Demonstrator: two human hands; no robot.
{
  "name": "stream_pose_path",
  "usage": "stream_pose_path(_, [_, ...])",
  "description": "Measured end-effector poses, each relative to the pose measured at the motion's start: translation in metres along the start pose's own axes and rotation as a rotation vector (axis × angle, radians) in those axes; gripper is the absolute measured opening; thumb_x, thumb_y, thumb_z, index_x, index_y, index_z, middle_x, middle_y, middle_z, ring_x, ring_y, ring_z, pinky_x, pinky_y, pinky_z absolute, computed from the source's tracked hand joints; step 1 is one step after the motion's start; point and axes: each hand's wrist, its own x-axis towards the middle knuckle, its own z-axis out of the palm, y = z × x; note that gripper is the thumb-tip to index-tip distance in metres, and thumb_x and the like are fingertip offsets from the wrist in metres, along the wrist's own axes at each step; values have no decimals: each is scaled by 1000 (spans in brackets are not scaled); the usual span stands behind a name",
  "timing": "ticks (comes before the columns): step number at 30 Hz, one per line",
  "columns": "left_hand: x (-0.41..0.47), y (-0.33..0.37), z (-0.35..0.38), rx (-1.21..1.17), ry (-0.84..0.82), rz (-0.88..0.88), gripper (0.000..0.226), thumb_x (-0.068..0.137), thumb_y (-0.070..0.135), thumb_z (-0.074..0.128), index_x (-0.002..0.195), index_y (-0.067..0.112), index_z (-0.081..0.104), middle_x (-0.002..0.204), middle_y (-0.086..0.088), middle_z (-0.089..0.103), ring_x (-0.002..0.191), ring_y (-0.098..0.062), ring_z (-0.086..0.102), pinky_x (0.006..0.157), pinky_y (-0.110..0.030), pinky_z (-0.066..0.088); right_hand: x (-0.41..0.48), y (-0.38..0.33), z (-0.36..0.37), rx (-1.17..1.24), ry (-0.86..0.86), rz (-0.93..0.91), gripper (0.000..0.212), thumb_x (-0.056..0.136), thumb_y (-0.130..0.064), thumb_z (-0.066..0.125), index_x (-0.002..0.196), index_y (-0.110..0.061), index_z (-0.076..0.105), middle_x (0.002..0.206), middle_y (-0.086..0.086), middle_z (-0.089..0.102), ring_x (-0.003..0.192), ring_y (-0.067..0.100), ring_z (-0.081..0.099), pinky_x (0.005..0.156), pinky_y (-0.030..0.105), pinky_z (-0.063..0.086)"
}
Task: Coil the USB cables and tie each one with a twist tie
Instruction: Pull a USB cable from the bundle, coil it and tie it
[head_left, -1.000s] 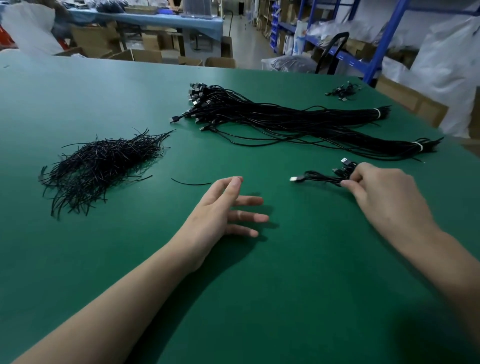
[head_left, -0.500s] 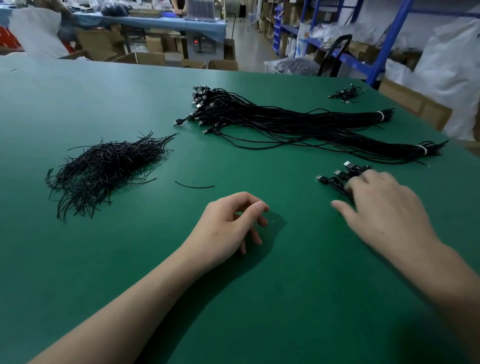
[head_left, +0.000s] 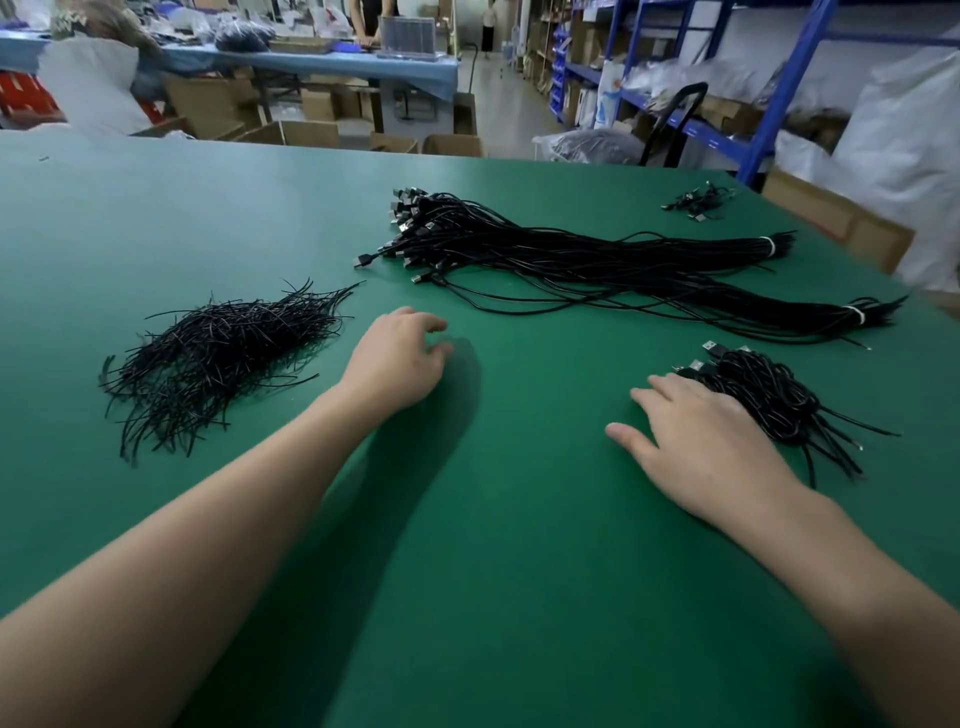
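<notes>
Dragging our spread right hand (head_left: 701, 447) off the mid-right heap of coiled black USB cables (head_left: 769, 400) could snag loops. Left hand (head_left: 392, 358) curled; hold unclear.

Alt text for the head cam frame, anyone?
A person's right hand rests open against a pile of coiled USB cables on a green table, with the left hand curled fingertips-down near a heap of black twist ties. Long uncoiled cable bundles lie beyond.
</notes>
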Motion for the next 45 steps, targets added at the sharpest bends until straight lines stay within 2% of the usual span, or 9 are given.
stream_pose_path(3, [36, -2, 9, 86, -25, 34, 45, 103, 16, 47, 148, 15, 50, 153, -7, 47, 140, -29, 42, 115, -45, 36, 10, -16, 4, 149, 25, -120, 67, 102, -60, 28, 158, -23, 27, 168, -2, 18, 155, 14, 10, 125, 42, 15])
stream_pose_path(6, [67, 0, 18, 141, -55, 80, 48, 104, 10, 42, 151, 17, 45, 157, -4, 43, 144, -29, 38, 116, -45, 35, 30, -33, 14, 259, 18, -184, 66, 104, -57, 27, 160, -23, 20, 169, -3, 9, 156, 12, 2, 126, 42, 10])
stream_pose_path(11, [103, 11, 25, 152, 3, 93, 40, 105, 16, 46, 143, 23, 56, 145, -6, 53, 132, -31, 51, 103, -44, 47, 69, -50, 22, 352, 50, -195, 63, 106, -53, 29, 160, -20, 23, 169, -2, 13, 155, 11, 4, 126, 42, 8])
stream_pose_path(17, [118, 7, 25, 215, 24, 178, 16, 97, 25, 64, 108, 20, 74, 119, -5, 63, 111, -30, 59, 86, -39, 50, 108, -63, 21, 368, 81, -214, 60, 106, -50, 33, 156, -16, 33, 166, 1, 24, 155, 14, 12, 126, 43, 9])
stream_pose_path(23, [126, 4, 26, 290, -20, 335, 19, 103, 26, 51, 114, 16, 64, 123, -4, 63, 120, -28, 51, 95, -42, 38, 132, -72, 23, 381, 102, -176, 61, 107, -49, 33, 156, -13, 32, 165, 3, 28, 154, 16, 16, 125, 42, 12])
stream_pose_path(27, [123, 12, 21, 49, 142, 344, 16, 104, 16, 45, 109, 9, 58, 103, -4, 67, 103, -29, 59, 89, -43, 42, 134, -70, 27, 431, 129, -147, 64, 106, -51, 34, 157, -13, 30, 165, 3, 28, 154, 15, 16, 126, 40, 12])
stream_pose_path(34, [107, 34, -8, 87, 286, 573, 22, 103, 24, 53, 113, 10, 68, 112, -6, 66, 107, -27, 57, 88, -40, 46, 135, -69, 31, 445, 154, -112, 70, 104, -58, 30, 158, -13, 26, 165, 3, 28, 154, 16, 16, 126, 40, 9])
stream_pose_path(41, [71, 33, -35, 135, 475, 371, 27, 97, 44, 60, 98, 22, 75, 92, 1, 72, 86, -26, 64, 63, -35, 44, 134, -66, 28, 536, 176, -74, 68, 105, -56, 31, 157, -13, 30, 164, 7, 29, 154, 19, 19, 125, 37, 12])
stream_pose_path(45, [42, 23, -43, -87, 498, 134, 29, 92, 51, 66, 81, 25, 72, 54, 15, 51, 53, -3, 50, 49, -21, 31, 131, -57, 23, 989, 213, -13, 59, 104, -55, 37, 149, -17, 48, 156, 3, 45, 145, 18, 37, 118, 33, 28])
